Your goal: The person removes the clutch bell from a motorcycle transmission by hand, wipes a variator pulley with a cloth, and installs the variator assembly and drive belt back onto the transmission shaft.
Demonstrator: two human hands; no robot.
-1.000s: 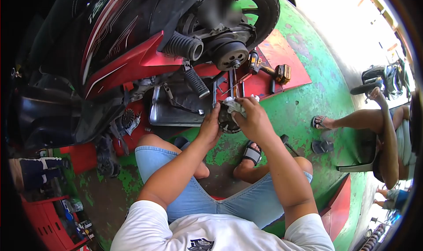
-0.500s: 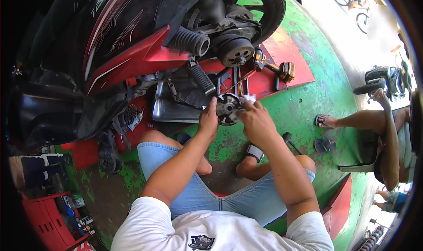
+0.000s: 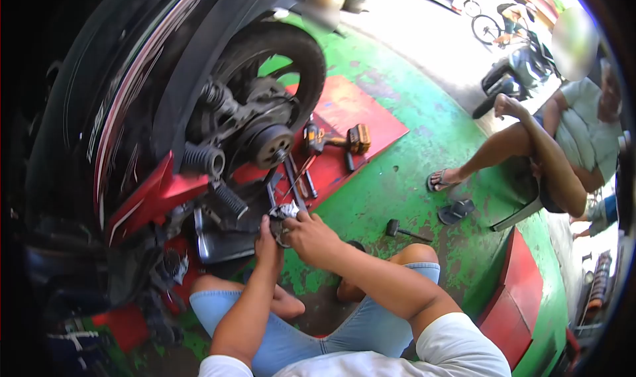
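We see a smooth, shiny metal tray (image 3: pixel 228 243), a matt rubber tire (image 3: pixel 313 72), a crumpled rag (image 3: pixel 286 209) and rough, flaking paint on the floor (image 3: pixel 391 198).

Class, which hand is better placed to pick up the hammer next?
Probably the right hand: the hammer lies off to its right, and the left hand is farther away.

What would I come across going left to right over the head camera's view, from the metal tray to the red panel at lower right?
Metal tray, left hand, right hand, black mallet, loose slipper, red panel.
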